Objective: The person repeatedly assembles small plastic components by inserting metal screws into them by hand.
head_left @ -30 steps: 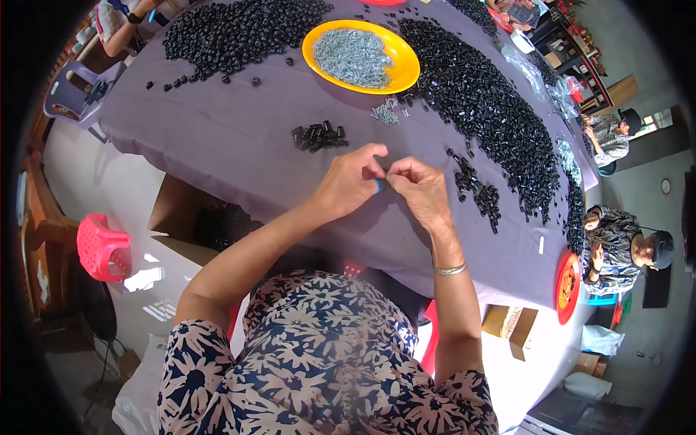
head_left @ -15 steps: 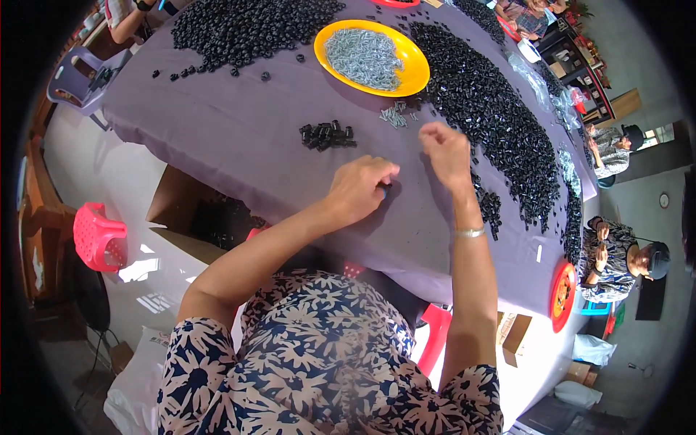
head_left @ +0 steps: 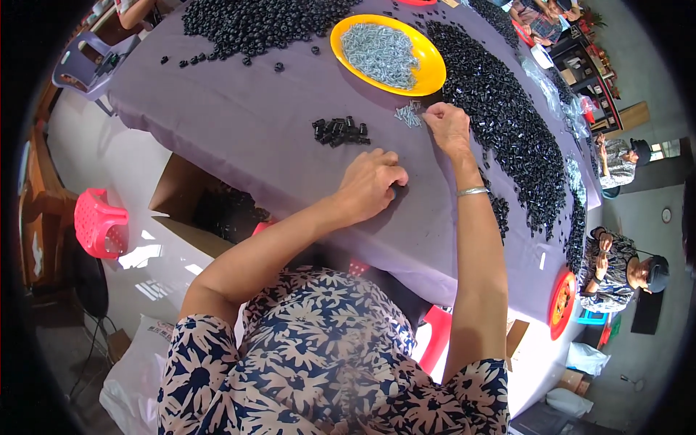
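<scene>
My left hand (head_left: pixel 371 185) is closed over the near part of the table, with a small dark piece partly showing under its curled fingers. Most of that piece is hidden. My right hand (head_left: pixel 449 130) reaches to the edge of a small heap of silver screws (head_left: pixel 407 114), thumb and fingertips pinched together. Whatever lies between those fingertips is too small to make out. Left of the screws, a small group of short black cylindrical parts (head_left: pixel 341 131) rests on the purple tablecloth (head_left: pixel 239 138).
A yellow dish (head_left: pixel 439 64) full of screws stands beyond my hands. Large heaps of black parts lie at the far left (head_left: pixel 254 29) and along the right (head_left: pixel 507 123). An orange-red dish (head_left: pixel 562 304) sits at the right edge. Other people work along the table's right side.
My right hand has moved forward to the small screw heap, its fingertips now at the heap's edge. My left hand stays in about the same place, slightly turned, still closed.
</scene>
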Demonstrator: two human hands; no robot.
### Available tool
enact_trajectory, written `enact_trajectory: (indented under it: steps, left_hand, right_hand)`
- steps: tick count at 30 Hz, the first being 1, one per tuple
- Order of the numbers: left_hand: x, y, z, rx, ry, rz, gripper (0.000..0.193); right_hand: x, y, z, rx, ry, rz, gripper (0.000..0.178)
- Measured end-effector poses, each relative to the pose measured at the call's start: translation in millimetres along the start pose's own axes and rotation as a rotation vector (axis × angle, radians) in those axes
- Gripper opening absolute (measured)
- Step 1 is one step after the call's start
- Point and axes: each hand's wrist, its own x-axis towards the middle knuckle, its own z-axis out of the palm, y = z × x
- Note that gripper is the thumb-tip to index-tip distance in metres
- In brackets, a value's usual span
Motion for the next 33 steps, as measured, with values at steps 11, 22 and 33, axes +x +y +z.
enact_trajectory:
  steps: [11,22,33]
  left_hand:
    - [-7.2,6.3,5.2,-0.032,-0.004,0.04,0.024]
    - [-3.3,11.0,4.8,-0.002,-0.077,-0.047,0.016]
    - [-4.5,10.2,3.6,0.025,-0.099,-0.058,0.015]
  right_hand:
    - [-57.4,-15.2,-33.6,0.402,-0.121,0.091,0.008]
    - [-152.6,-44.7,-42.9,0.685,-0.164,0.0,0.011]
    - [-151.5,-68.2,-47.2,0.311,-0.114,-0.12,0.023]
